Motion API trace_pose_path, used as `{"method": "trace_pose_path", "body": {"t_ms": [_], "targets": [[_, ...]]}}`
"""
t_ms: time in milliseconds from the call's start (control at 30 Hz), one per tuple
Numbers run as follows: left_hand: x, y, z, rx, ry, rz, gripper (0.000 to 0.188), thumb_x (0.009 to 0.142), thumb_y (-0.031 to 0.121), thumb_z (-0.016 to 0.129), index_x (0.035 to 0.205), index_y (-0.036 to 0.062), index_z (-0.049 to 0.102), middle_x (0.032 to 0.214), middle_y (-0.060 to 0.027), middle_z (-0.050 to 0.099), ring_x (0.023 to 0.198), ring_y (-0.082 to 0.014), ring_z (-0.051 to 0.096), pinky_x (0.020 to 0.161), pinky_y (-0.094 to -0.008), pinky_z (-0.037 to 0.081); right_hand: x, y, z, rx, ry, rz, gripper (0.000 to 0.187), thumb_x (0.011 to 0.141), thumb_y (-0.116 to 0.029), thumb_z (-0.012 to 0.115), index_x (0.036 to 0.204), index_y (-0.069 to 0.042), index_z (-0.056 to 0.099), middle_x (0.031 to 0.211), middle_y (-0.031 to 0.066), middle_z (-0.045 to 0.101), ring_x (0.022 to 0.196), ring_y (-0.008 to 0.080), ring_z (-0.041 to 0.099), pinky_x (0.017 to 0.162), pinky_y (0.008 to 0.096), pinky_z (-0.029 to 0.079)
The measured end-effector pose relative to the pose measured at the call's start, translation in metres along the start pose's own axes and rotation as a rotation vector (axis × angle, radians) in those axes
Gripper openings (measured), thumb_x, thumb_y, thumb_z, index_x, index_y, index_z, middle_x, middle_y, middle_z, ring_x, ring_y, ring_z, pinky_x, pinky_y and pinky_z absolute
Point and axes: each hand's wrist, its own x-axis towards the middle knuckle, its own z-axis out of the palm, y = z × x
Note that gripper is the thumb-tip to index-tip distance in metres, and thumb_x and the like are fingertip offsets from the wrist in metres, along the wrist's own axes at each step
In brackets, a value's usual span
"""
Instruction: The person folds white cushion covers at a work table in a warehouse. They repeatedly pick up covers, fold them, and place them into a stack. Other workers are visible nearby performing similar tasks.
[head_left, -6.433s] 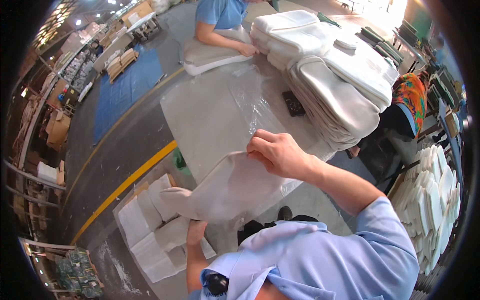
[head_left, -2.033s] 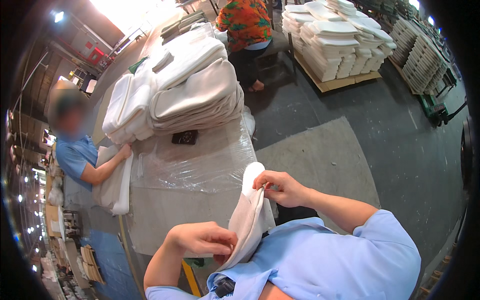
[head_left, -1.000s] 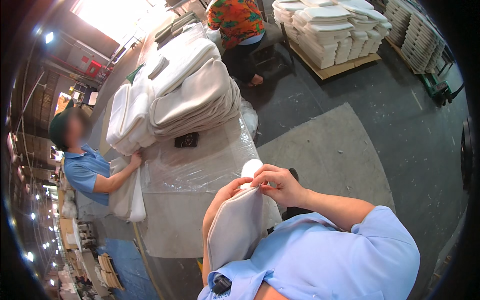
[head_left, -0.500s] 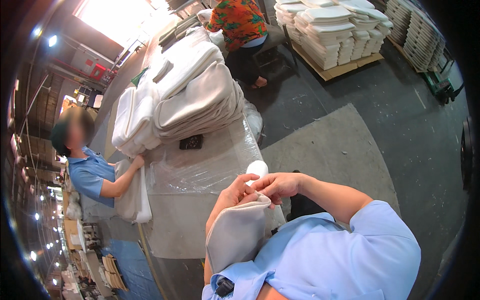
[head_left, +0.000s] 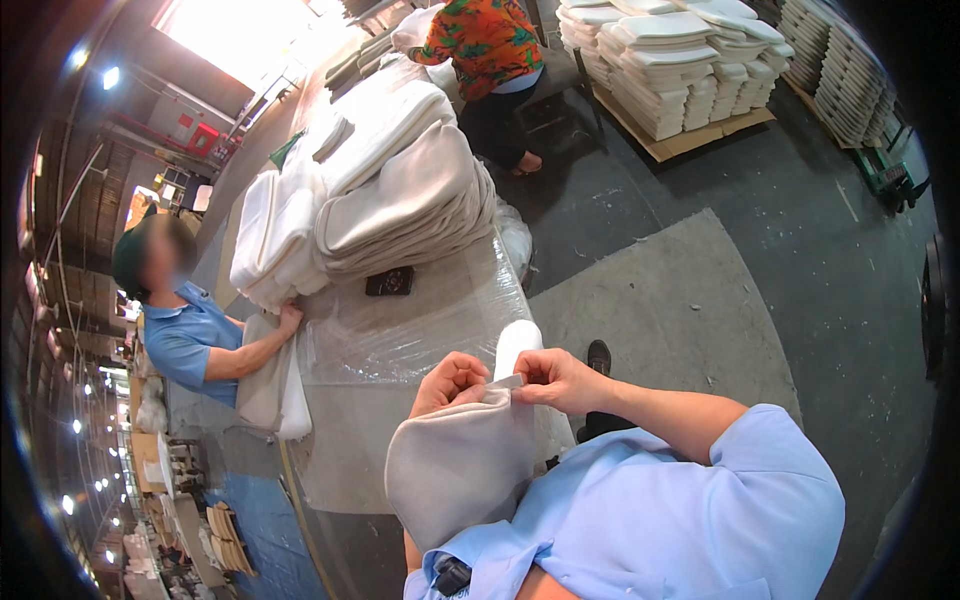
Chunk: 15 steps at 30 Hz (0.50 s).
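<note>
A grey-beige padded fabric cover with rounded corners hangs in front of my chest, over my left forearm. Its upper edge is gathered between my two hands. My left hand pinches that edge with curled fingers. From the other side, my right hand grips the same edge between thumb and fingers. A narrow pale strip shows along the edge between the hands; whether it is part of the cover I cannot tell. Just beyond my right hand, a white rolled or rounded piece rests at the table's edge.
Stacks of beige covers and white pads lie on the plastic-covered table, beside a dark patterned item. A co-worker in blue handles a cover at left. Another person works far off. Pad stacks stand on cardboard.
My hands have moved slightly apart along the cover's edge, exposing the pale strip. The cover has swung left and spread wider. A dark shoe now shows beyond my right arm.
</note>
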Motion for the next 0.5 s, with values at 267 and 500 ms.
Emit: {"method": "trace_pose_path", "body": {"t_ms": [267,500], "targets": [[0.015,0.022,0.007,0.173,-0.042,-0.36,0.026,0.105,0.022,0.067,0.118,-0.0011,0.07,0.084,0.0021,0.065,0.073,-0.0044,0.06,0.065,-0.0229,0.047,-0.005,-0.026,0.015,-0.536,0.252,0.004,0.016,0.091,-0.012,0.075,0.096,-0.002,0.064,0.083,0.0129,0.07,0.071,0.0209,0.066,0.066,0.0371,0.053],[0.029,0.008,0.0,0.542,-0.03,-0.065,0.02,0.097,0.016,0.075,0.099,-0.0028,0.078,0.087,-0.0029,0.071,0.077,-0.0103,0.064,0.067,-0.0287,0.05,-0.002,-0.005,0.007,-0.276,0.263,0.093,0.019,0.091,-0.018,0.08,0.099,-0.003,0.069,0.079,0.0012,0.067,0.069,0.0122,0.061,0.063,0.0316,0.05]]}}
